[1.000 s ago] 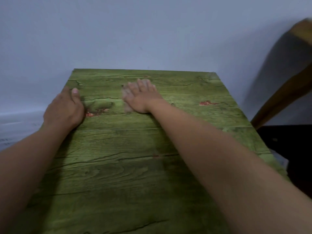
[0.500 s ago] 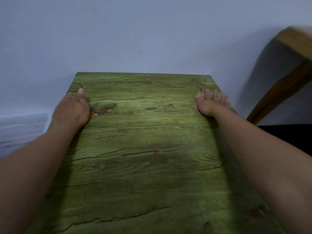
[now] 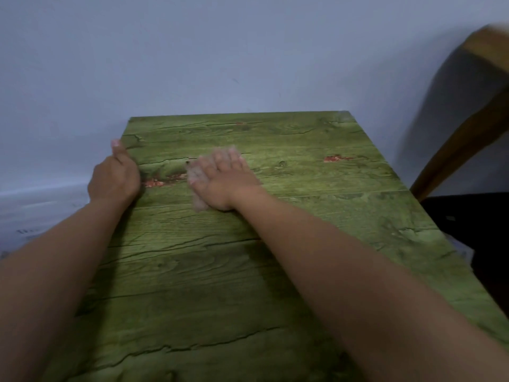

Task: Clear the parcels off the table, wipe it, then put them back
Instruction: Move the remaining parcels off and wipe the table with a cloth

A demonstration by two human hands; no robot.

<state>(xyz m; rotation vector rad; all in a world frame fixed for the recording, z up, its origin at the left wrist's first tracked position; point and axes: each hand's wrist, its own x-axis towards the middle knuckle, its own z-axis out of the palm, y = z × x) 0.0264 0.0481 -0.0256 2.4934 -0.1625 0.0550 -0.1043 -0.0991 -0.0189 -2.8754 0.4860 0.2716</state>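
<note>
A green table [image 3: 289, 271] with a worn wood-grain top fills most of the view, its far edge meeting a pale bluish wall [image 3: 220, 51]. The right hand [image 3: 220, 180] lies palm down on the far left-centre part of the tabletop, fingers straight and spread toward the wall, pressing flat on a thin, pale, see-through wipe [image 3: 199, 201]. The wipe shows only as a blurred whitish fringe at the fingertips and along the thumb side of the hand, so its shape and material cannot be told. The left hand [image 3: 114, 177] rests at the table's left edge, level with the right hand and just beside it, thumb lying up along the edge and pointing toward the wall; its fingers go over the side and are hidden, so whether they curl round the edge cannot be told. Between the two hands the surface carries a reddish scuff [image 3: 162, 181], and a second reddish mark [image 3: 334, 158] sits farther right, near the far right corner. Both bare forearms reach in from the near side. No parcels show in view on the tabletop. To the right, a brown wooden piece of furniture [image 3: 468, 133] slants against the wall above a dark area.
</note>
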